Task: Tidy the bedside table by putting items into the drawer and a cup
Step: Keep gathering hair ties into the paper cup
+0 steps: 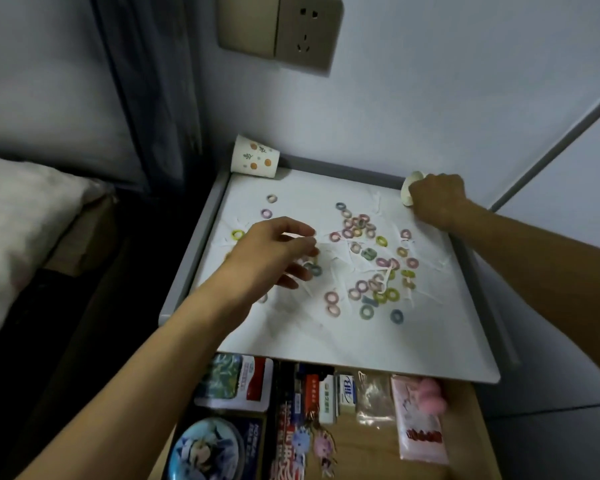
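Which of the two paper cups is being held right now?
The plain white cup at the table's back right corner, gripped by the right hand. The patterned cup at back left stands untouched.

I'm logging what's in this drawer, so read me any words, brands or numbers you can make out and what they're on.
No text here reads with certainty.
White eraser-like box: blue logo, blurred.
Red-and-white packet: print too small.
Red-and-blue printed item: large characters, blurred.
Pink packet: red marks, unreadable.
Paper cup: pattern only.
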### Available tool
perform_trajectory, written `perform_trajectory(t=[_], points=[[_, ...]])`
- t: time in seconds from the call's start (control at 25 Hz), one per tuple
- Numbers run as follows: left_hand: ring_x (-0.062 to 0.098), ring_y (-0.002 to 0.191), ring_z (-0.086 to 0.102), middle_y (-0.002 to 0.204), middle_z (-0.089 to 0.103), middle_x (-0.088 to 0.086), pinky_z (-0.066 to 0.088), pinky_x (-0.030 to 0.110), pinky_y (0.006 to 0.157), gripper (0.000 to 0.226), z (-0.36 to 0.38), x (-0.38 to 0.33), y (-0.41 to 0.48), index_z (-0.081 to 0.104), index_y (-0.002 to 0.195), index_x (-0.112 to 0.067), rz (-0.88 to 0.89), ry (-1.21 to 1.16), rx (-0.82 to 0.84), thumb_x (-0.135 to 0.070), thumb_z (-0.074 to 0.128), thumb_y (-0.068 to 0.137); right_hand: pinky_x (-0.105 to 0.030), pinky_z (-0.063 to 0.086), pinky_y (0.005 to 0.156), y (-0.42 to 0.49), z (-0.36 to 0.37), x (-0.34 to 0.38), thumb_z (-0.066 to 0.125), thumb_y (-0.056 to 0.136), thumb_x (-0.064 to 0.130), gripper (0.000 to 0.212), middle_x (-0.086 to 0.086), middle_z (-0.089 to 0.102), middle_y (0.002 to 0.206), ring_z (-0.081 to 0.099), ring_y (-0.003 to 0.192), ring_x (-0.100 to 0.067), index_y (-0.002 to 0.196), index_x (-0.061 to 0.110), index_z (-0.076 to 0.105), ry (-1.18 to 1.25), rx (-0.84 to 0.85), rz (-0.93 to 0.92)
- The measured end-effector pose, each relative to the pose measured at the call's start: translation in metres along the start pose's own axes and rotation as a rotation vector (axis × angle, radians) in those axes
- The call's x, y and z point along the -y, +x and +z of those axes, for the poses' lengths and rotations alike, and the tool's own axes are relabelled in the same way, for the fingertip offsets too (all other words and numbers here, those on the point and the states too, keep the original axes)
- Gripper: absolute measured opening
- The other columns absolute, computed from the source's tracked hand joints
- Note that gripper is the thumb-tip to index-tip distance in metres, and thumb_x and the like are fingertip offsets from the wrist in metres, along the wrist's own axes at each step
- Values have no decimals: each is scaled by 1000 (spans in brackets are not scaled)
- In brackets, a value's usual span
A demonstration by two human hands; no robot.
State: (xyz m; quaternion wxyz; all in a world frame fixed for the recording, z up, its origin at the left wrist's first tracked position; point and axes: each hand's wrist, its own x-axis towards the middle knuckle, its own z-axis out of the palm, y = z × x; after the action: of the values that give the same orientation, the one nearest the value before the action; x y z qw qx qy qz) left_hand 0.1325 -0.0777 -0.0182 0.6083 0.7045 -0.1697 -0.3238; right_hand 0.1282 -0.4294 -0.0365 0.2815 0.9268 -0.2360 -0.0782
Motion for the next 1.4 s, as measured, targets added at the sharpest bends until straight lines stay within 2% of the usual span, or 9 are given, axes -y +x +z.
perform_trajectory(t=[0.36,0.48,0.6,0.72,0.84,0.92,1.0,1.16,1.4], points=[[15,74,70,97,73,3,54,27,65,23,6,1,0,63,115,-17,16,5,-28,-18,63,92,-30,43,68,-21,-36,-1,54,95,27,28,-13,67,103,66,89,-30,109,7,67,-43,-103,-71],[9,85,67,112,66,-4,54,30,78,53,9,2,-7,50,131,-23,85,130,-60,-23,74,84,-34,48,65,-69,-78,5,54,95,44,32,-7,70,88,65,75,-25,99,16,70,383,-164,-145],[14,108,59,132,52,-6,51,39,95,89,11,-3,-19,28,146,-31,173,177,-64,-28,82,75,-37,53,64,-130,-122,21,58,94,37,23,4,67,70,62,61,-12,86,19,69,992,-8,-357],[12,100,63,125,56,-6,56,34,84,100,16,-5,-30,20,148,-34,266,218,-61,-33,84,72,-31,47,59,-172,-139,42,55,98,27,19,0,61,68,56,61,-16,87,16,66,1289,165,-578],[13,91,61,119,59,-3,52,26,71,100,17,-5,-36,16,148,-32,274,323,-111,-36,83,74,-33,50,64,-175,-129,37,51,96,35,26,-5,64,75,58,68,-23,111,15,61,1430,249,-565],[14,91,54,123,56,-1,43,24,71,100,12,-4,-34,14,150,-28,234,374,-151,-35,82,75,-32,53,68,-146,-105,19,50,98,28,23,-10,68,85,63,73,-21,119,19,57,1407,137,-396],[15,93,53,125,58,2,41,25,73,100,8,-4,-30,16,150,-28,205,378,-148,-35,81,75,-29,51,80,-102,-61,-11,52,100,15,21,-10,69,105,65,88,-17,117,22,60,1048,-9,-174],[15,93,57,123,59,-1,42,22,67,97,9,-1,-21,18,148,-30,181,381,-116,-36,81,75,-34,41,100,-36,21,-44,63,91,11,39,-12,54,135,53,118,-28,130,15,56,586,164,-21],[19,93,64,121,60,0,54,29,75,99,12,9,-11,19,146,-32,177,374,-100,-36,83,72,-27,40,79,-24,58,-23,65,91,14,13,-14,59,111,58,96,-26,101,6,65,662,85,-26]])
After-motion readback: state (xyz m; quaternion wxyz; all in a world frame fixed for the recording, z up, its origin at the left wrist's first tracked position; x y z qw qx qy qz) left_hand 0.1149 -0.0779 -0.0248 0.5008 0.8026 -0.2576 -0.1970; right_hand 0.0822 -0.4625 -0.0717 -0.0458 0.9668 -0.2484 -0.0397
